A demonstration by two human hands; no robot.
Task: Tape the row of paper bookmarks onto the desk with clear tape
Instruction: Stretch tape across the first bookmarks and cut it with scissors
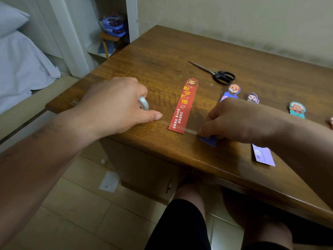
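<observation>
A row of paper bookmarks lies on the brown wooden desk. The red bookmark is at the left; a blue-purple one, a lilac one and a teal one follow to the right, partly under my right arm. My left hand grips the clear tape roll, thumb pressed on the desk. A strip of clear tape runs from it across the red bookmark's lower end. My right hand pinches the strip's end down on the blue-purple bookmark.
Black-handled scissors lie behind the bookmarks. The desk's front edge runs just below my hands, with my knees and a tiled floor underneath. A bed is to the left, a shelf with blue boxes behind it.
</observation>
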